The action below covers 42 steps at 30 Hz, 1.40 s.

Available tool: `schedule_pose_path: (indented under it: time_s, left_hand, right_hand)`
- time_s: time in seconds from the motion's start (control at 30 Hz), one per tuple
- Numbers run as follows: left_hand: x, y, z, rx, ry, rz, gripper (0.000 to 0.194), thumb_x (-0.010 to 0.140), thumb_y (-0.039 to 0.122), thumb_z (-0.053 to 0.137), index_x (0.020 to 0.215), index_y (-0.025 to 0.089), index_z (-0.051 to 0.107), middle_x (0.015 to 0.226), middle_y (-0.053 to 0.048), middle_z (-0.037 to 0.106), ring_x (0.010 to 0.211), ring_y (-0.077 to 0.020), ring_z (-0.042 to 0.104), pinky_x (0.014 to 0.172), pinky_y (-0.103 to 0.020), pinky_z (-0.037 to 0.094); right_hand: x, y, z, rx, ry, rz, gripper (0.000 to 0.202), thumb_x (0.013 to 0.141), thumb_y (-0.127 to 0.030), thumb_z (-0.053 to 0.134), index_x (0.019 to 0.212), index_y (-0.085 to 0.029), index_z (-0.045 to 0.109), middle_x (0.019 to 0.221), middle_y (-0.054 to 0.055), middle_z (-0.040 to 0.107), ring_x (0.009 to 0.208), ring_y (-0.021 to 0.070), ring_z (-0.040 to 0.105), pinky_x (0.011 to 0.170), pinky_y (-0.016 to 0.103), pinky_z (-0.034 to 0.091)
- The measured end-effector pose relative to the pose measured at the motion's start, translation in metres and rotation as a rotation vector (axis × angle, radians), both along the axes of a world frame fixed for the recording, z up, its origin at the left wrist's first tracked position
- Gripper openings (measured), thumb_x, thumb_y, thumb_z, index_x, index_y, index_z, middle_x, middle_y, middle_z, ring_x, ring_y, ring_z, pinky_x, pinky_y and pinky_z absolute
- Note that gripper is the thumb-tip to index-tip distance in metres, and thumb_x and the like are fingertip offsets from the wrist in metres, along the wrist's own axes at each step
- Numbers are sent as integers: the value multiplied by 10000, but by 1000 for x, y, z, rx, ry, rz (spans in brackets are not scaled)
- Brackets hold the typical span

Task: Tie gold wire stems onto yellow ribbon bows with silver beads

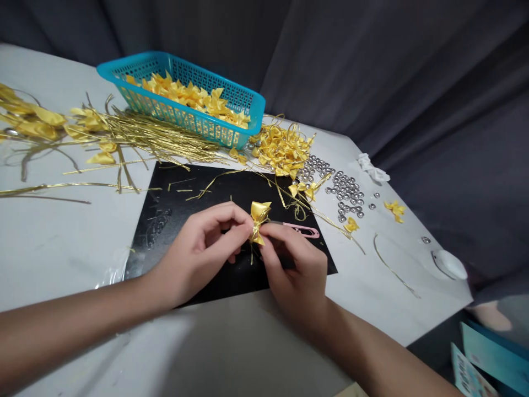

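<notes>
A yellow ribbon bow point(260, 212) with thin gold wire round its middle is pinched between both hands above a black mat point(165, 220). My left hand point(210, 242) holds the bow's left side with thumb and forefinger, the other fingers curled. On the right side, my right hand point(293, 262) pinches the bow near its wire, fingertips close to the left ones. A pink-handled cutter point(308, 230) lies on the mat just behind my right hand, partly covered by it. Loose gold wire pieces point(202, 190) are scattered over the mat.
Behind the mat stands a blue basket point(182, 113) of yellow bows, with a bundle of gold wires point(161, 135) before it. A heap of yellow bows point(285, 149) and small silver pieces point(347, 190) lie right of it. A white rounded object point(450, 264) sits near the table's right edge.
</notes>
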<state>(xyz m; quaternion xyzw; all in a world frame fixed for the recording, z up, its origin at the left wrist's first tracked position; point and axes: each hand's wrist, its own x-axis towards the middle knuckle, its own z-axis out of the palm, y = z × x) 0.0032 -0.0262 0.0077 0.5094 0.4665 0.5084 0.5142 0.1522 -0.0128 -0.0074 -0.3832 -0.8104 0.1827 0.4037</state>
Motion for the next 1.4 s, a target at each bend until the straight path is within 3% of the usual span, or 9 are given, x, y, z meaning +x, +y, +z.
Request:
schedule_pose_path:
  time_s: [0.3,0.73,0.97,1.4]
  left_hand:
    - [-1,2,2,-31,22,-19,142,774,236,562,657,159,584,631,38,512,506,-57,437,457,-142,393]
    - [-6,4,-7,-77,-13,-14,151,771,272,598,670,164,626,595,34,529,539,-79,460,512,-181,375]
    - [-6,5,-5,-89,2,28,138,759,251,600,655,163,616,579,41,521,541,-75,454,514,-164,391]
    - [-5,7,-6,-77,39,-39,150,762,259,596,660,150,604,619,37,543,537,-63,458,499,-150,377]
  right_hand:
    - [0,1,0,42,-2,-14,147,847,-95,508,892,-196,605,811,-5,681,729,103,623,682,214,500]
    - [-1,2,0,39,-24,-33,162,835,-91,509,881,-186,631,825,11,703,740,120,649,702,232,524]
    - [-3,0,-3,-92,67,-77,92,812,-123,551,856,-167,618,747,17,670,628,105,627,571,208,533]
    - [-1,2,0,-59,67,-19,95,801,-85,553,826,-159,606,706,5,665,597,92,627,559,196,526]
